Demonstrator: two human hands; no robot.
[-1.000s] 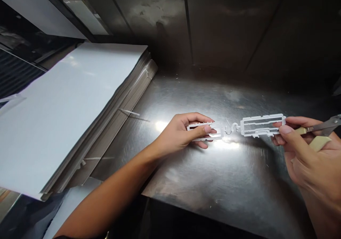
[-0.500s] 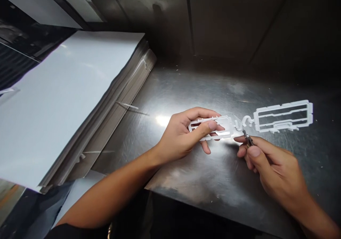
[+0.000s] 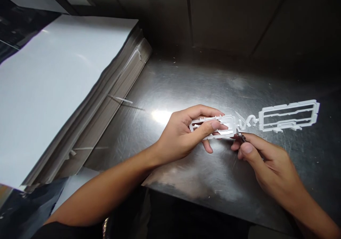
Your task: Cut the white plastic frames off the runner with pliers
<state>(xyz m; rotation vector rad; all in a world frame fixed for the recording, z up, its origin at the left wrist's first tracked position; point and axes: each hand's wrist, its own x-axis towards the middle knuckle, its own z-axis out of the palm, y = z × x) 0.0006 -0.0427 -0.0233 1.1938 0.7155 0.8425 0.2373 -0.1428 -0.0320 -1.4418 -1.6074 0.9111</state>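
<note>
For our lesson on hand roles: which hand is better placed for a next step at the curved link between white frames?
Right, probably: the right hand holds the metal tool, its tip close to the curved link, while the left hand grips the left white frame.

Left hand (image 3: 177, 136) covers part of the white frame (image 3: 234, 126) near the centre. Right hand (image 3: 271, 162) conceals the handles of the metal tool (image 3: 241, 137); whether its tips touch the frame cannot be determined. Paper stack (image 3: 64, 75) is cut off at the left edge. Pale specks (image 3: 174, 62), upper centre, are too small to identify. Shiny item (image 3: 105, 225), bottom edge, is cropped and unidentifiable.
</note>
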